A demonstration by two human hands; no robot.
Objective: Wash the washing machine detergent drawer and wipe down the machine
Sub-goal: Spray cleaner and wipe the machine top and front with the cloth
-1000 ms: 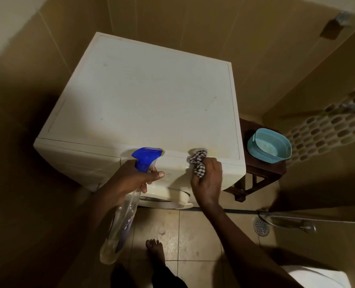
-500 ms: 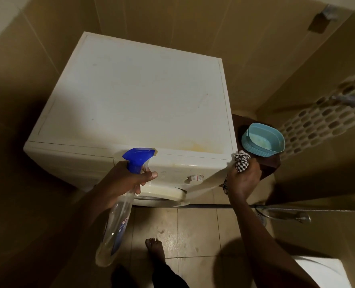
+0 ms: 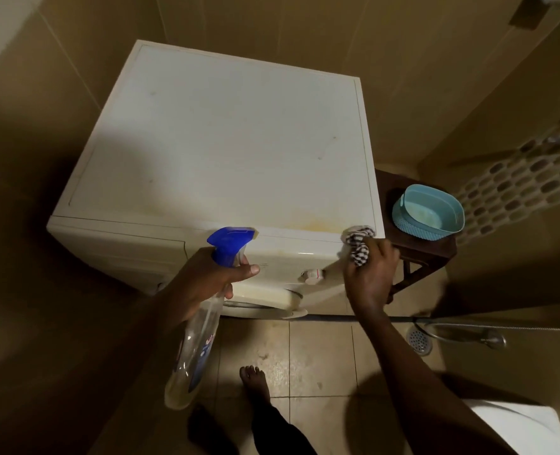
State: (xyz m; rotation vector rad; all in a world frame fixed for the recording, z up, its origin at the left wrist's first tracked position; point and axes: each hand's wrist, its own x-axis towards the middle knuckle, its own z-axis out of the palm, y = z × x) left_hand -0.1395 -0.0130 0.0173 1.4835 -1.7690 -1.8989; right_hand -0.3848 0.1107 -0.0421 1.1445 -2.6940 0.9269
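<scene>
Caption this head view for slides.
Right hand presses checked cloth to white washing machine; left hand holds blue-capped spray bottle.

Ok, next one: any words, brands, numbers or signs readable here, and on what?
No text can be quoted; nothing reads.
On the spray bottle: white lettering on a blue label, blurred and turned away, unreadable.
On the washing machine front panel: faint marks left of the dial, too small to read.
On the dial: red marks only, no numbers legible.
On the cloth: checked pattern, no text.

L hand [image 3: 203, 280], R hand [image 3: 370, 277]: fingers curled
</scene>
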